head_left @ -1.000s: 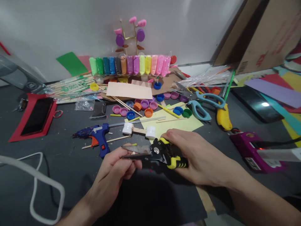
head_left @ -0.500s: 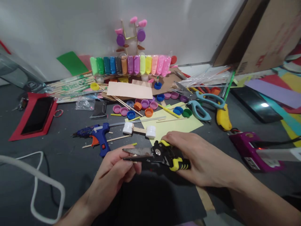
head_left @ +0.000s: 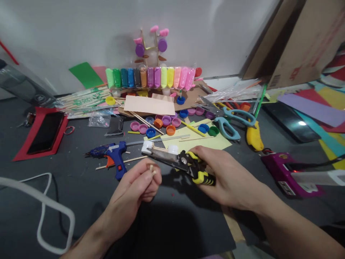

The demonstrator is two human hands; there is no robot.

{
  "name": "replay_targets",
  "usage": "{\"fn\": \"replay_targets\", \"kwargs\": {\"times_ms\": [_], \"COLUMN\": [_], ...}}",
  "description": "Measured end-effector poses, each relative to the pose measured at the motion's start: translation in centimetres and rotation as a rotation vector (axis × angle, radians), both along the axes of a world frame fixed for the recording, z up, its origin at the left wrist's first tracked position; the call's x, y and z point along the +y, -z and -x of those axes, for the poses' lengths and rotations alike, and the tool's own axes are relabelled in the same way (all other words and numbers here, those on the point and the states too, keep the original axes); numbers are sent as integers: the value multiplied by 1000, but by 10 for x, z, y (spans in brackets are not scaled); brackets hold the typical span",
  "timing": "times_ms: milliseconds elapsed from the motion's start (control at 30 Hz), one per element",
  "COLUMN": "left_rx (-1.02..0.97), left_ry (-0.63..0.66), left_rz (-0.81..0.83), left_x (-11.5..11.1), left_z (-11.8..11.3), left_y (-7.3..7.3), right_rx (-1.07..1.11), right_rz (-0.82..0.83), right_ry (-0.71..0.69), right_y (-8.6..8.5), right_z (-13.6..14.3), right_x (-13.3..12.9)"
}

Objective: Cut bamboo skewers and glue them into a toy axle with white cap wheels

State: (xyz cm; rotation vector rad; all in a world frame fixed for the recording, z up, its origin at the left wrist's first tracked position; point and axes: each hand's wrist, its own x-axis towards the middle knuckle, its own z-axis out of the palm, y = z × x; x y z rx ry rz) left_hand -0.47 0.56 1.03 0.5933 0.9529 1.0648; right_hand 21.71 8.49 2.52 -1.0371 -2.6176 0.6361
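My right hand [head_left: 223, 176] is wrapped round the handles of black-and-yellow snips [head_left: 184, 160]. Their long dark blades point left and look closed or nearly so, just above my other hand. Between the thumb and curled fingers of my left hand [head_left: 140, 181] is a short wooden stick piece [head_left: 153, 169], with only its pale end showing. Behind the blades lies a small assembly of white bottle caps [head_left: 148, 147] joined by wooden sticks, partly covered by the snips.
A blue glue gun [head_left: 118, 158] lies left of the caps. Beyond are coloured bottle caps [head_left: 170, 130], yellow paper [head_left: 222, 144], blue-handled scissors [head_left: 229, 127] and a row of clay packs [head_left: 151, 77]. A purple power strip [head_left: 280, 172] sits right; a white cable [head_left: 71, 219] loops at left.
The snips' blades have come away from the stick piece, rising and swinging closer together. My left hand has turned slightly and still pinches the piece.
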Motion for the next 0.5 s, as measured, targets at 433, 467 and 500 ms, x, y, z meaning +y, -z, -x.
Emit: {"fn": "replay_targets", "kwargs": {"times_ms": [433,467,500], "left_rx": [-404,-416,-423], "left_ry": [-217,-218,-222], "left_rz": [254,276,298], "left_x": [18,19,20], "left_z": [-4,-4,-4], "left_y": [6,6,6], "right_rx": [37,39,40], "right_rz": [49,50,52], "right_ry": [106,110,115], "right_y": [7,8,9], "right_z": [3,4,4], "right_x": [4,4,4]}}
